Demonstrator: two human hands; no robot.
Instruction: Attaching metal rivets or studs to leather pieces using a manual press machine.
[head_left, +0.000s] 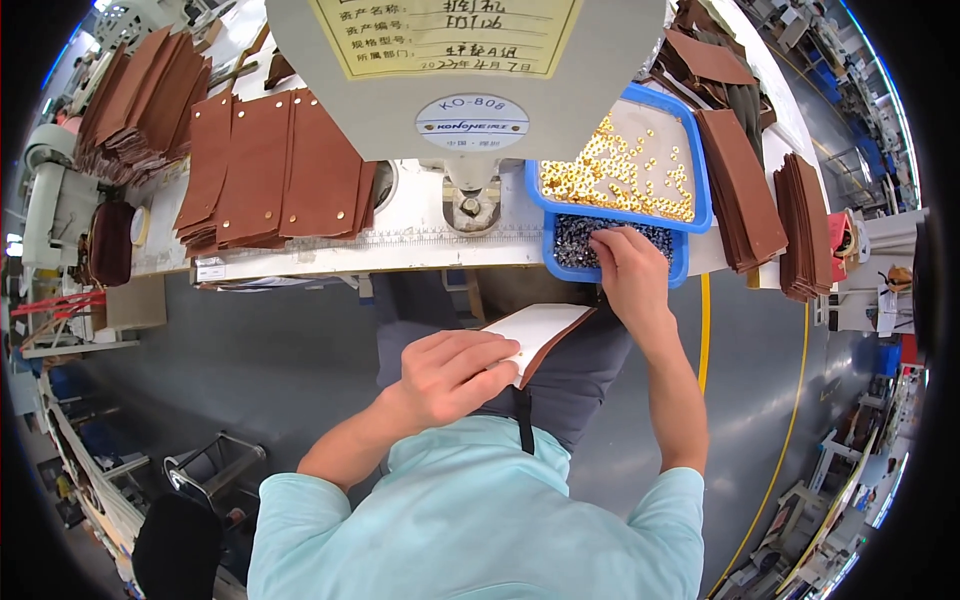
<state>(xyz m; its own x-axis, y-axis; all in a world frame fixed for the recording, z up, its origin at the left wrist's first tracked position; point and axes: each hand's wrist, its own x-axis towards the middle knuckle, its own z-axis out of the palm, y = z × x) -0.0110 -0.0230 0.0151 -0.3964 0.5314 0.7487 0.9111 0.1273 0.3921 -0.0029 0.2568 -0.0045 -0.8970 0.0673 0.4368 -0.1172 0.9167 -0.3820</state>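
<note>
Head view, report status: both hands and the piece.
Left hand holds the brown leather piece on lap. Right hand picks in dark-rivet tray. Nothing in the way.

Workshop floor and bench
A white tabletop [300,262] stands over a smooth grey floor [280,370] crossed by a yellow line [790,420]; cluttered workstations line both edges.

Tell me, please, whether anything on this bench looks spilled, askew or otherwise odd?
Nothing stands out. The gold studs stay inside their blue tray, the brown pieces lie fanned in stacks, the right hand reaches into the dark rivets, and the left hand holds a panel.
</note>
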